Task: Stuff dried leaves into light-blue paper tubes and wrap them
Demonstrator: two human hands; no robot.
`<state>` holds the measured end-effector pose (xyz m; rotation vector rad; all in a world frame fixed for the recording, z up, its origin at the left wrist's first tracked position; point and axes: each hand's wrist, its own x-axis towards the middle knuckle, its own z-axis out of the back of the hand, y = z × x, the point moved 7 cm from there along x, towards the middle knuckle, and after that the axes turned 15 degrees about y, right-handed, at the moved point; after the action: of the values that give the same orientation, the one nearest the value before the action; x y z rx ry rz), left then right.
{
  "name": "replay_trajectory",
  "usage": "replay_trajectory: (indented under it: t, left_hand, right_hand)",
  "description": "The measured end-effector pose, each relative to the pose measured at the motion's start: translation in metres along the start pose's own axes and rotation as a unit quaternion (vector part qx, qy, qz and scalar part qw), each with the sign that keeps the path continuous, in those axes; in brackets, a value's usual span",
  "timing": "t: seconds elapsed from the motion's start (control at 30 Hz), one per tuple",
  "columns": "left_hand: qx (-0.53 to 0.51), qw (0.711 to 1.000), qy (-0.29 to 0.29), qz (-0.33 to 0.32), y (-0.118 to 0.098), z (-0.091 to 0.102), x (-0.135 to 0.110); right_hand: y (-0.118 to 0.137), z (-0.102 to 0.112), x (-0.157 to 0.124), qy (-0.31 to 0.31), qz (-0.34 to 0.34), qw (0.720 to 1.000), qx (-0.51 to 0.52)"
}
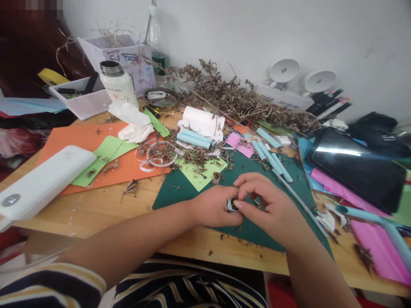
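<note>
My left hand (215, 206) is closed around a short light blue paper tube (230, 204), its open end facing up. Brown dried leaf bits show in the mouth of the tube. Over that opening, the thumb and bent fingers of my right hand (265, 201) come together on dried leaves, mostly hidden by the fingers. Both hands are above a dark green mat (192, 218) strewn with crumbs. Beyond them, a light green paper square (201, 182) carries crumbled leaves. More blue paper rolls (272, 160) lie behind my right hand, beside a thin pale stick (302, 203).
Dried plant stalks (221, 92) spread along the wall near a white router (282, 96). An uncapped bottle (118, 85), a white power bank (48, 184) and a tape ring (161, 154) are left. A black tablet (356, 167) lies right, above pink paper (382, 252).
</note>
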<state>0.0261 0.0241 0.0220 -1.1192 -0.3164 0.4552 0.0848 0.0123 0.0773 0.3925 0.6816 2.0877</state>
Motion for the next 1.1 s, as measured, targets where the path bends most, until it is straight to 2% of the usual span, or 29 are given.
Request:
replay_trajectory:
  t: [0.13,0.23,0.33,0.43,0.5,0.53,0.6,0.63,0.67,0.77,0.87,0.97,1.1]
  left_hand:
    - [-0.003,1.0,-0.006,0.022,0.003,0.001,0.0]
    - [0.004,1.0,-0.014,0.023,0.005,0.002,-0.001]
    - [0.007,1.0,-0.014,0.001,0.004,0.001,-0.001]
    - [-0.001,1.0,-0.018,-0.011,0.002,0.0,-0.001]
    - [-0.025,0.999,-0.024,-0.004,0.004,0.001,-0.001]
    - [-0.038,0.999,-0.029,0.0,0.005,0.002,-0.001]
    - [-0.062,0.998,-0.033,-0.004,0.005,0.003,-0.002]
    - [-0.075,0.997,-0.031,-0.014,0.004,0.003,-0.003]
    - [-0.091,0.995,-0.026,-0.029,0.004,0.003,-0.003]
    - [-0.145,0.986,-0.014,-0.079,0.001,0.003,-0.005]
    - [-0.203,0.975,-0.017,-0.092,0.003,0.001,-0.006]
    - [-0.245,0.966,-0.034,-0.068,0.006,-0.001,-0.005]
    - [-0.263,0.962,-0.048,-0.052,0.005,-0.002,-0.004]
  right_hand:
    - [0.017,0.004,-0.007,-0.006,0.052,0.983,-0.174]
    - [0.025,-0.001,-0.014,0.028,0.073,0.964,-0.256]
    - [0.025,-0.004,-0.019,0.072,0.057,0.957,-0.276]
    - [0.024,0.001,-0.024,0.073,0.064,0.967,-0.234]
    - [0.019,0.009,-0.029,0.032,0.071,0.983,-0.168]
    - [0.013,0.015,-0.033,-0.017,0.06,0.989,-0.134]
    - [-0.004,0.022,-0.041,-0.119,0.011,0.989,-0.091]
    - [-0.013,0.018,-0.043,-0.143,-0.017,0.986,-0.086]
    - [-0.02,0.008,-0.042,-0.129,-0.043,0.986,-0.095]
    - [-0.034,-0.038,-0.032,0.002,-0.088,0.986,-0.145]
    - [-0.035,-0.066,-0.027,0.046,-0.101,0.977,-0.185]
    - [-0.033,-0.075,-0.024,0.058,-0.097,0.971,-0.213]
    - [-0.039,-0.06,-0.027,0.052,-0.094,0.977,-0.183]
